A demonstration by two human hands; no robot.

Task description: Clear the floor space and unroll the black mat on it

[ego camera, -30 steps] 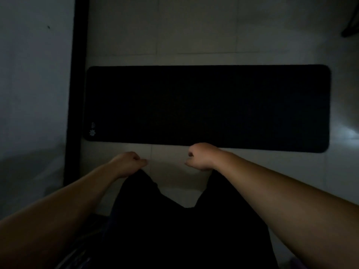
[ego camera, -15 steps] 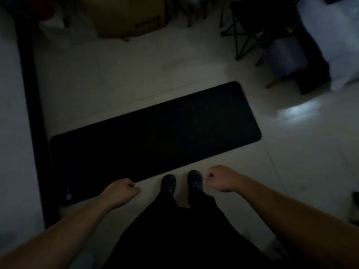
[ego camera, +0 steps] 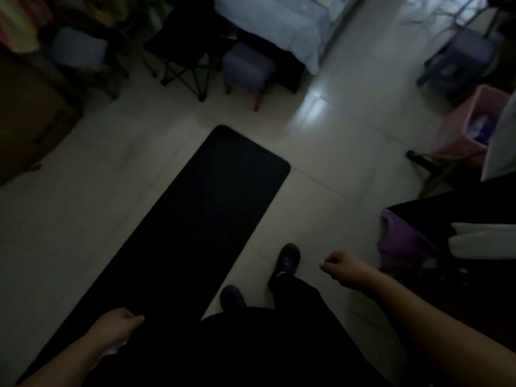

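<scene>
Your black mat [ego camera: 195,233] looks matt and flat, giving back no light; the floor [ego camera: 321,174] under it is pale glossy tile, with a bright sheen at one o'clock; at ten o'clock you have a brown cardboard box [ego camera: 36,115], dull-surfaced; at twelve o'clock a stool [ego camera: 247,69] has a soft cloth top on wooden-looking legs; at two o'clock sits a smooth pink plastic bin [ego camera: 469,129]; your trousers [ego camera: 251,344] are dark matt cloth.

Bare forearms, loose black trousers [ego camera: 279,344], dark shoes [ego camera: 289,256] with pale specks.
</scene>
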